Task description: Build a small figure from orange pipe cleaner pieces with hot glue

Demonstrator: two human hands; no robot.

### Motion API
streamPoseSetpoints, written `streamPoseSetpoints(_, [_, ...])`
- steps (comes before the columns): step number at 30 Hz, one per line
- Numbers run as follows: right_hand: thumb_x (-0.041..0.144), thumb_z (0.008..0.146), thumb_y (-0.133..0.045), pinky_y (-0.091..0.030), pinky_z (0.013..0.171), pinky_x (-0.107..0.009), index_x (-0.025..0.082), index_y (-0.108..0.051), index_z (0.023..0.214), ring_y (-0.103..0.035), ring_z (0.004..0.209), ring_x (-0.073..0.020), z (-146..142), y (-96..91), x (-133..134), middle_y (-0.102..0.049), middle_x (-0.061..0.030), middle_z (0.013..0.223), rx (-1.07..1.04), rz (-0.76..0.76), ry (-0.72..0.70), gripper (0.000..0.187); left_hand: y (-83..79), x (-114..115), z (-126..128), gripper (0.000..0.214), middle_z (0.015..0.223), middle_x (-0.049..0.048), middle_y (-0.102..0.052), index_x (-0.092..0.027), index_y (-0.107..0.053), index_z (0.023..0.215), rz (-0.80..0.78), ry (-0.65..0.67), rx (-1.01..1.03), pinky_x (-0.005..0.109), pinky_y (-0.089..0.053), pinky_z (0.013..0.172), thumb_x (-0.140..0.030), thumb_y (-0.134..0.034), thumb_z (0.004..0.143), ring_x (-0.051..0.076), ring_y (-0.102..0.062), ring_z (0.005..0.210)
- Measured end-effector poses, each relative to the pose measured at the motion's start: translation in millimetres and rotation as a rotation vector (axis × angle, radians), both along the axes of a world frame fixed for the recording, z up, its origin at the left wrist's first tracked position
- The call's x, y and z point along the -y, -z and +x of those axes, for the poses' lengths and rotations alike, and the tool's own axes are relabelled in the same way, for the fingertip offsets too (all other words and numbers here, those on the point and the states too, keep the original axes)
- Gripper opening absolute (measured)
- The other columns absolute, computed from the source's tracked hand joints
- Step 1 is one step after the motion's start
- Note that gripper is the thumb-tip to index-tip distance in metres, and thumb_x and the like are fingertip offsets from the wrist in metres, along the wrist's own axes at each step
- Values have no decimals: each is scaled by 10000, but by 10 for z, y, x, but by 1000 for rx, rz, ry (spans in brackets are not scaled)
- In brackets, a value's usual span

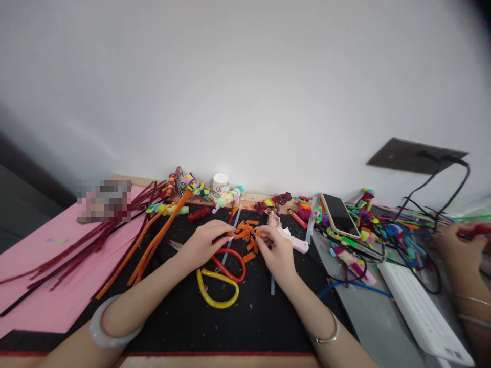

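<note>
Orange pieces [245, 232] are pinched in the nearly closed grip of left hand [207, 239] and right hand [279, 251], near white container [221, 184] with unreadable lettering, over black mat [264, 327], before grey wall [245, 92].

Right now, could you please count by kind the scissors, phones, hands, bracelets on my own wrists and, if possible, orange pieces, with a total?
Scissors: 1
Phone: 1
Your left hand and right hand: 2
Other person's hand: 1
Your white bangle and silver bracelet: 2
Total: 7, without the orange pieces, which overlap too much to count.
</note>
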State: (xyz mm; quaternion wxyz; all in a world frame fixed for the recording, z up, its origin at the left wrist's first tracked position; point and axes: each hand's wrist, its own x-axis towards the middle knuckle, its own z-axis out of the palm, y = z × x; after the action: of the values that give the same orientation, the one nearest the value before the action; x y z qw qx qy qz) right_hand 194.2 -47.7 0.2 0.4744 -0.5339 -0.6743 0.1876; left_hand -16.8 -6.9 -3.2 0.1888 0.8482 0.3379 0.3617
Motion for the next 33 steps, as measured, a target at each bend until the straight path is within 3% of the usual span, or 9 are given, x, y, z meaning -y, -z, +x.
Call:
streamPoseSetpoints(4, [173,802,-564,-436,551,-244,190,-642,820,-526,583,-123,-26,-17,14,-637,-32,802,-12,0,-54,81,-23,8,3,227,1033,92,-678,-169,-643,1055,76,5,37,399,-454,955,-218,-606,836,222,-558,1075])
streamPoseSetpoints(8, [149,808,-551,-406,545,-240,192,-664,826,-495,575,-120,-62,-27,49,-611,-17,739,-55,-17,-112,122,-58,94,60,182,958,75,-697,-172,-652,1008,30,51,82,346,-493,893,-207,-603,837,199,-603,984])
streamPoseSetpoints(12, [161,816,-540,-410,548,-242,191,-682,874,-510,563,-121,-106,-2,85,-643,-19,729,-81,-89,-153,157,-67,198,146,255,940,51,-712,-179,-601,1055,-176,42,165,288,-518,851,-196,-636,802,169,-662,891])
streamPoseSetpoints(17, [169,810,-528,-436,544,-238,183,-650,884,-553,583,-130,-109,-18,100,-656,-19,730,-134,-98,-156,143,-49,225,197,200,841,20,-724,-178,-581,1013,-459,55,293,252,-560,736,-191,-593,813,152,-699,760])
streamPoseSetpoints(25, [167,843,-437,-466,669,-312,171,-539,1076,-561,711,-173,171,-25,-71,-611,-62,880,9,30,158,254,-70,129,154,234,782,38,-689,-141,-592,916,-617,-114,497,317,-593,677,-306,-653,762,178,-691,689])
streamPoseSetpoints(29, [42,718,-435,-429,846,-394,147,-519,1100,-522,963,-251,257,14,-158,-580,-117,1032,287,54,217,405,-77,100,140,264,798,43,-686,-127,-600,919,-667,-116,555,349,-594,729,-320,-664,752,187,-692,741])
streamPoseSetpoints(33, [-11,659,-410,-405,840,-436,169,-527,1125,-479,1015,-305,284,-17,-146,-554,-134,1109,525,-36,367,513,-63,77,130,266,890,81,-713,-116,-639,937,-670,-134,505,354,-577,785,-310,-654,755,207,-694,822])
